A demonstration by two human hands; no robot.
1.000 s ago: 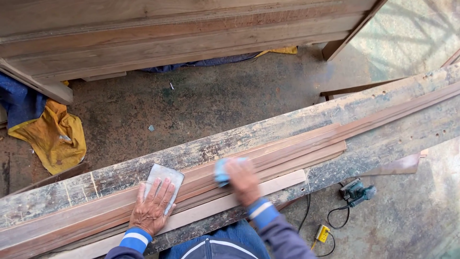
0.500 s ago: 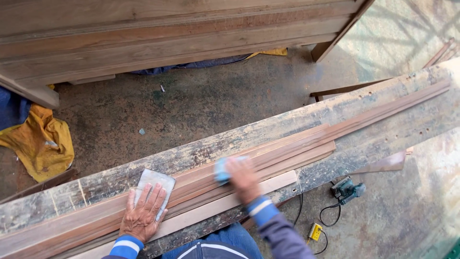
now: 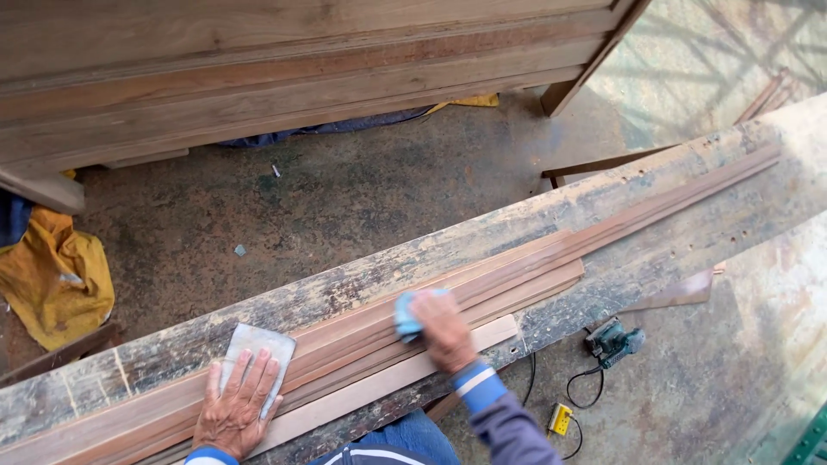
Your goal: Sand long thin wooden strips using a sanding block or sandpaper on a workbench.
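Presently: right hand curling around a blue pad on the wood strips — left hand lying flat, fingers spread, on a grey sheet. Risk — strips slipping along the plank if the left hand's pressure is easing.

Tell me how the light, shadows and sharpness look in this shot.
Head view: soft, even daylight; a lattice of shadows crosses the bright floor at top right; the right hand on the blue pad looks slightly blurred, the left hand sharp; the long plank bows toward the edges.
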